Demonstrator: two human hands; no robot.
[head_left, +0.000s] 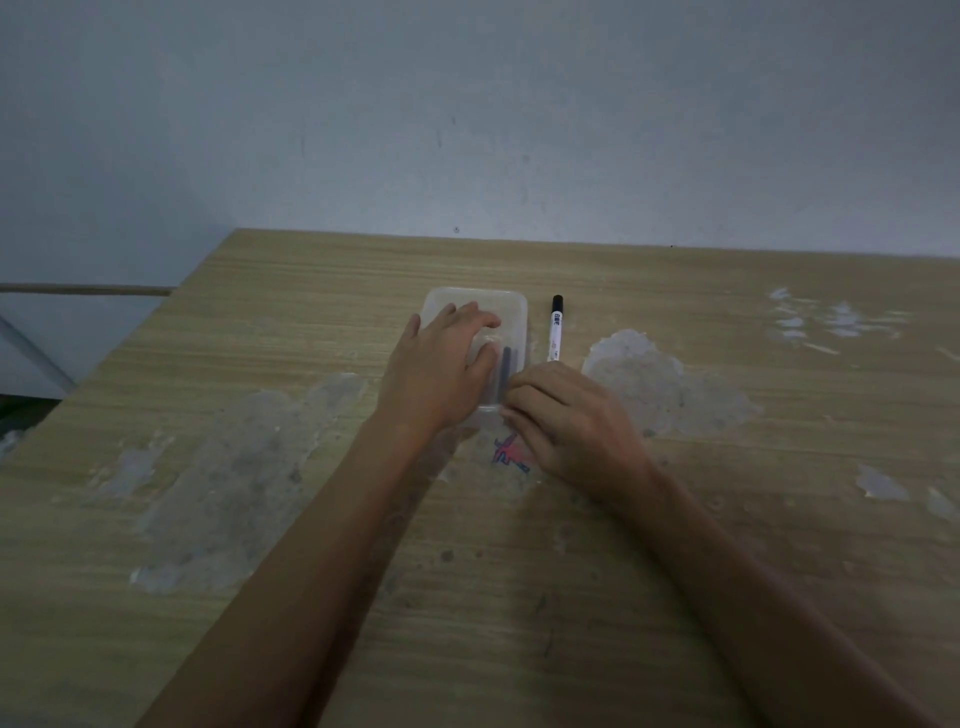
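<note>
Box (470, 300), a single clear plastic one, sits mid-table (260, 364), both of the person's hands on it. One left hand (441, 371) lies flat on top, fingers spread and relaxed. One right hand (566, 415) has its fingers curled at the near right corner, pinching the rim. Through the plastic I count one dark pen (505, 364) inside, lengthwise. One marker (555, 330), white with a black cap, lies just beside the box on its right, not touching. One red-blue scribble (506, 452) marks the wood near the right hand.

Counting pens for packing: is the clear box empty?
Not empty: a dark pen-like stick shows through the clear box.
</note>
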